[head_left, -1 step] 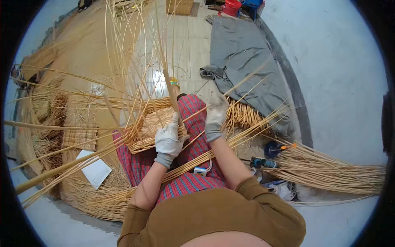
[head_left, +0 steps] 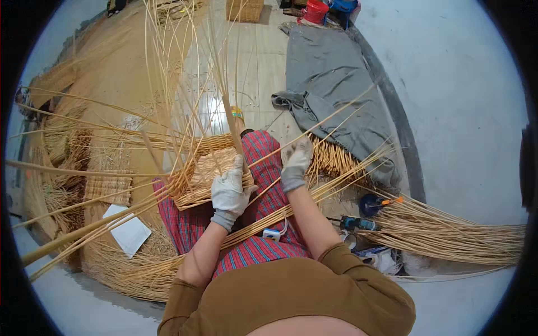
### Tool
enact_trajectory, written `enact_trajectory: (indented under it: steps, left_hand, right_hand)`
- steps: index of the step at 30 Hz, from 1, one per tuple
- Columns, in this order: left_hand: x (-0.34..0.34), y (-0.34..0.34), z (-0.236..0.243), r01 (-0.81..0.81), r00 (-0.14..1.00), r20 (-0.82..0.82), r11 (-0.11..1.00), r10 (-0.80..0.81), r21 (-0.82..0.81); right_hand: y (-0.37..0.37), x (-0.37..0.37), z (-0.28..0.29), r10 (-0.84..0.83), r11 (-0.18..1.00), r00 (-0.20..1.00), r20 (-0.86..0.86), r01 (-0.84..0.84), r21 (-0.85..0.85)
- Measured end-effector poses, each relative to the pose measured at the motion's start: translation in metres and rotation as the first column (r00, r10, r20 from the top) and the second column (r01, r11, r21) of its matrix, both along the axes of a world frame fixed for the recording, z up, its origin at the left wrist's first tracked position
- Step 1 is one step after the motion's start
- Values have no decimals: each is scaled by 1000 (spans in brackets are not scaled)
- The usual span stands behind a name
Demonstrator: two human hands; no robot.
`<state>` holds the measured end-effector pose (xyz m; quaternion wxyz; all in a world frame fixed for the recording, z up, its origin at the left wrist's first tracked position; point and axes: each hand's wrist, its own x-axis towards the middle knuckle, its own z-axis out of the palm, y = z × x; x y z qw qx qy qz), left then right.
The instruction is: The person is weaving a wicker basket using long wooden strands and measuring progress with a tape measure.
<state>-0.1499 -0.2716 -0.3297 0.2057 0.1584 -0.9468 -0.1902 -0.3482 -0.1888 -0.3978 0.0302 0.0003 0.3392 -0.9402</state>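
A part-woven wicker basket rests tilted on my lap, with long loose rods standing up and fanning out from its sides. My left hand, in a white glove with a grey cuff, grips the basket's near right edge, thumb up along the weave. Off to the right of the basket, my right hand, gloved the same way, has its fingers curled at a long thin wicker rod. That rod runs from the basket's right side past the hand toward the upper right. The fingertips are partly hidden.
Bundled rods lie at the right, and more poke from under a grey cloth. Near them are a power tool and a dark blue round object. A white sheet lies left. Loose rods cross my lap beside a power strip.
My right hand has shifted slightly downward and shows sharper than before, when it was blurred. The left hand and basket stay in place.
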Motion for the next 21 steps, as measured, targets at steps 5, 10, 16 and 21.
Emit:
enact_trajectory:
  steps: [5, 10, 16, 21]
  left_hand:
    - [8, -1, -3, -25, 998, 55, 999, 27, -34]
    - [19, -5, 1, 47, 999, -15, 996, -46, 74]
    - [15, 9, -4, 121, 973, -228, 783, 27, 610]
    - [52, -15, 30, 322, 922, -365, 774, -126, 546]
  right_hand:
    - [3, 5, 27, 511, 842, 785, 350, -373, -390]
    - [41, 79, 68, 515, 857, 856, 35, -515, -9]
    - [-14, 184, 111, 806, 392, 451, -383, 77, 917]
    - [-24, 89, 119, 595, 732, 743, -306, -344, 588]
